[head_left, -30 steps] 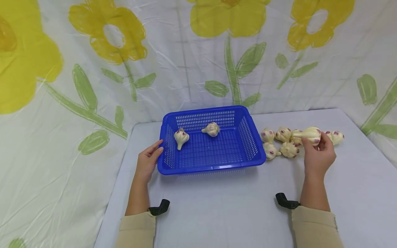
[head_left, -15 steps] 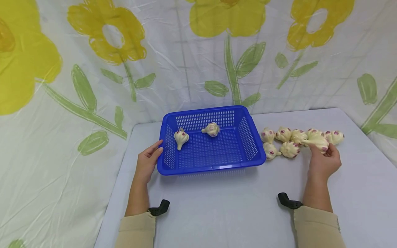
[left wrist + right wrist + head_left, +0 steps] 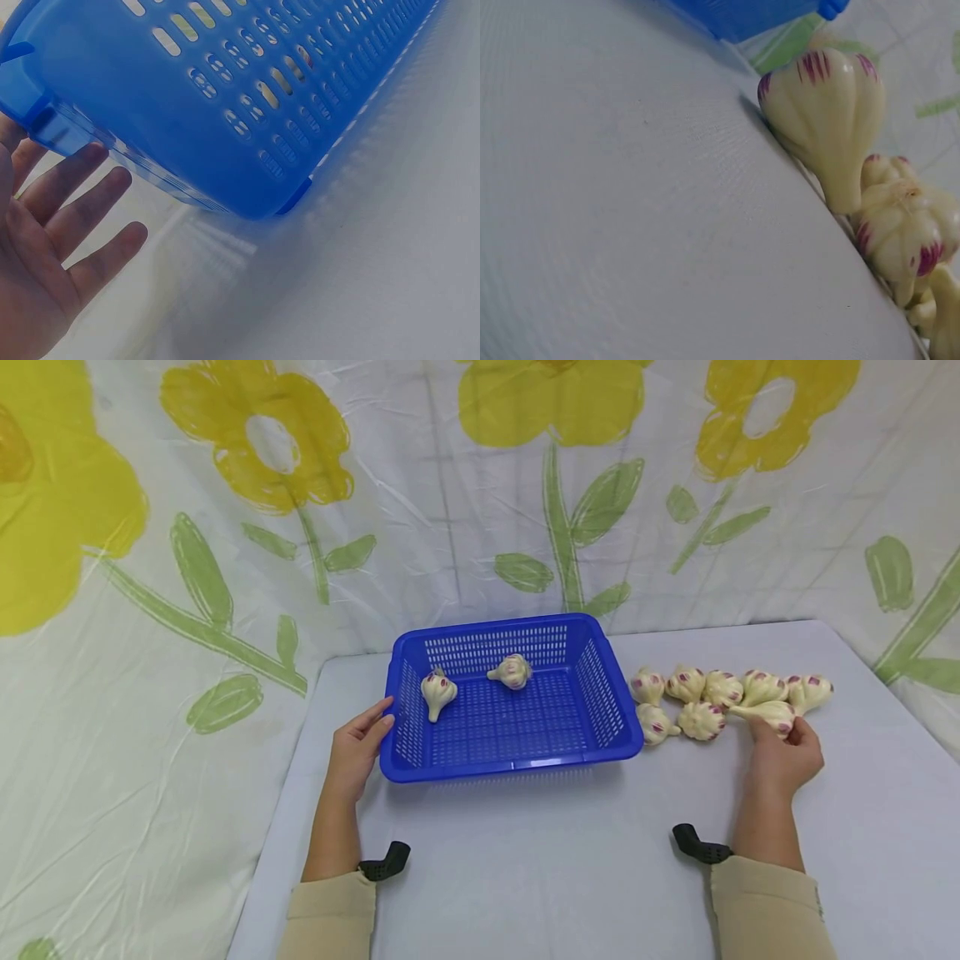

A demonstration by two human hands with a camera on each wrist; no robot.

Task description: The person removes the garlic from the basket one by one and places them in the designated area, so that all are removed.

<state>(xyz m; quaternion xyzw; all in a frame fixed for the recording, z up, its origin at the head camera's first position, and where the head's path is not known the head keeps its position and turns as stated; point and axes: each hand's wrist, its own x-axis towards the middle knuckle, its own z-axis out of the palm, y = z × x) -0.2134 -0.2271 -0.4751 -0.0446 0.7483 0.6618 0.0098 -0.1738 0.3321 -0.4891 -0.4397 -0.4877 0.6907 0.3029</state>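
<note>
My left hand holds the left rim of a blue plastic basket, with thumb and forefinger on the rim. In the left wrist view its other fingers spread below the rim, beside the basket wall. Two garlic bulbs with purple streaks lie inside the basket, one at left, one farther back. My right hand pinches a garlic bulb at the front right of the garlic group. That hand is out of sight in the right wrist view, where a bulb stands close up.
Several other garlic bulbs lie in two rows right of the basket, among them a front one and one at the far right. A white cloth covers the table. Behind hangs a flower-printed curtain.
My right hand has brought its garlic bulb down and slightly right, to the front row beside the others. The left hand and basket have stayed in place.
</note>
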